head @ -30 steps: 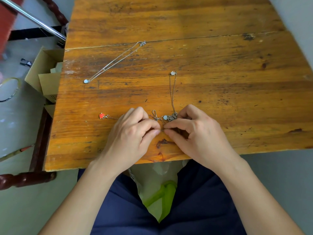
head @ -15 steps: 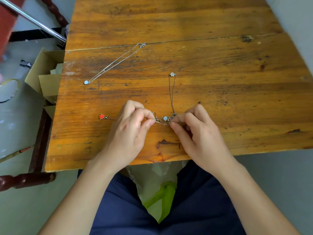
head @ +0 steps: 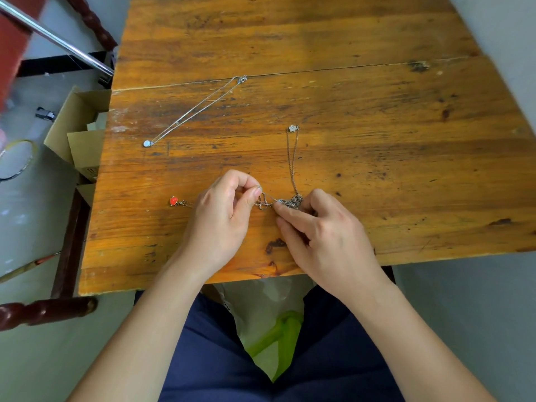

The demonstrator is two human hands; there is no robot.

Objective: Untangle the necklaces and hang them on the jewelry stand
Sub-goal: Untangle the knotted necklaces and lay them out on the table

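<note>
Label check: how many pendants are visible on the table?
3: round blue pendant far left, flower pendant at centre, red pendant beside the left hand. The tangle may hide another.

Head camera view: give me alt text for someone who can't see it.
A person's left hand and right hand each pinch a tangled clump of thin silver chains on an orange-brown wooden table. A white flower pendant trails beyond the clump, a red heart pendant lies to the left, and a separate silver necklace lies farther back.
</note>
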